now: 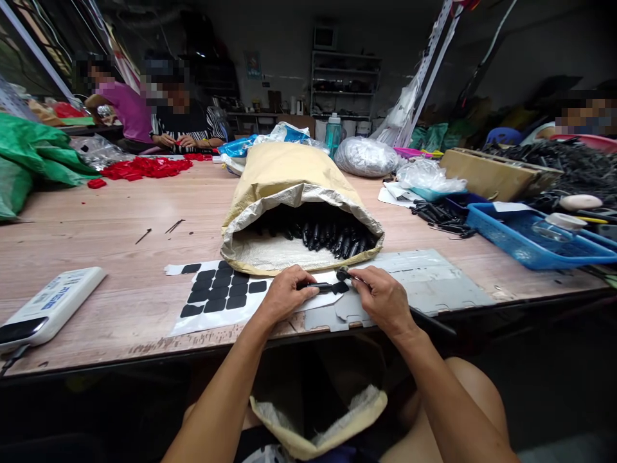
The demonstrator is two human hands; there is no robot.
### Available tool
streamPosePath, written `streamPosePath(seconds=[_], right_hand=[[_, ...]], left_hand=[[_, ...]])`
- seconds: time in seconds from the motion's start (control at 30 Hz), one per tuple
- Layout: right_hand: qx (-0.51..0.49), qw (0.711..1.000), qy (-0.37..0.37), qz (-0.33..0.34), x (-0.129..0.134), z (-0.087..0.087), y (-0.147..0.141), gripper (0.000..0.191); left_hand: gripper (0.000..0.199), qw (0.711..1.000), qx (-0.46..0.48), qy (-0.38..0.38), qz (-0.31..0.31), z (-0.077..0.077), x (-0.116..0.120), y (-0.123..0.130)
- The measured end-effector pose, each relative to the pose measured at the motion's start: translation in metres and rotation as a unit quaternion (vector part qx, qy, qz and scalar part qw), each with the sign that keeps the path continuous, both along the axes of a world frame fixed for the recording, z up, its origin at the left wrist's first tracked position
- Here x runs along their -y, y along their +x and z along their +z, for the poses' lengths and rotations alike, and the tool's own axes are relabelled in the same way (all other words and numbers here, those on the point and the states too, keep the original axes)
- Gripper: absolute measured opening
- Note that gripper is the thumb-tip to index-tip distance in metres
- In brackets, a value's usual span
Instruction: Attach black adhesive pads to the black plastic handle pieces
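My left hand [288, 292] is closed on a slim black part [322, 287], which points to the right over the grey board. Close to its right end, my right hand [380, 297] pinches a small dark round-headed piece [343, 274]. Behind both hands an open tan sack [294, 170] lies on its side, its mouth facing me, with many black parts [337, 238] inside. Beside my left hand is a white sheet [193, 325] bearing black rounded-square pads [222, 283]. The grey board [429, 276] lies flat at the right.
A white power bank [62, 308] lies at the left. Blue basket [530, 247] and loose black parts [441, 215] stand right. Red pieces [144, 167] lie far left, near two people seated across the table. Below the table edge is another open sack [322, 444].
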State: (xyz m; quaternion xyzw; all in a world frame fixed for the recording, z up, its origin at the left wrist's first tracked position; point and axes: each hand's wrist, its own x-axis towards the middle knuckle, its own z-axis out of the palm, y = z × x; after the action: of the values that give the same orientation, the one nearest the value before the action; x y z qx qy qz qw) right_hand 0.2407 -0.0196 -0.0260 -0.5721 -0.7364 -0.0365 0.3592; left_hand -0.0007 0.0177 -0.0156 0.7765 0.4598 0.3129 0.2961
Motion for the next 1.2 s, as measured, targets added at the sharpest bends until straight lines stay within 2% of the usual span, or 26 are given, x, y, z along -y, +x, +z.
streamPosePath(seconds=[0.13, 0.3, 0.5, 0.73, 0.87, 1.0, 1.2], right_hand=[[0.05, 0.999, 0.008, -0.013, -0.001, -0.007, 0.007, 0.023], [0.054, 0.998, 0.01, -0.023, 0.001, -0.011, 0.006, 0.023], [0.03, 0.999, -0.008, -0.024, 0.001, -0.002, 0.005, 0.023], [0.035, 0.995, -0.025, 0.092, 0.0, 0.017, -0.017, 0.035], [0.058, 0.99, -0.026, 0.124, -0.007, 0.015, -0.028, 0.023], [0.031, 0.986, -0.049, 0.153, -0.012, 0.014, -0.031, 0.011], [-0.021, 0.981, -0.08, 0.177, -0.013, 0.016, -0.034, 0.01]], left_hand=[[0.014, 1.0, -0.003, 0.006, -0.01, -0.003, -0.001, -0.001], [0.023, 1.0, -0.023, 0.013, -0.008, -0.003, -0.001, 0.0], [0.035, 0.998, -0.059, 0.029, -0.008, -0.006, -0.003, 0.0], [0.039, 0.996, -0.073, 0.049, -0.027, -0.007, -0.005, 0.0], [0.04, 0.993, -0.091, 0.058, -0.045, -0.005, -0.003, 0.0], [0.041, 0.992, -0.092, 0.06, -0.059, -0.003, -0.003, -0.001], [0.039, 0.992, -0.079, 0.053, -0.08, -0.004, -0.005, -0.004]])
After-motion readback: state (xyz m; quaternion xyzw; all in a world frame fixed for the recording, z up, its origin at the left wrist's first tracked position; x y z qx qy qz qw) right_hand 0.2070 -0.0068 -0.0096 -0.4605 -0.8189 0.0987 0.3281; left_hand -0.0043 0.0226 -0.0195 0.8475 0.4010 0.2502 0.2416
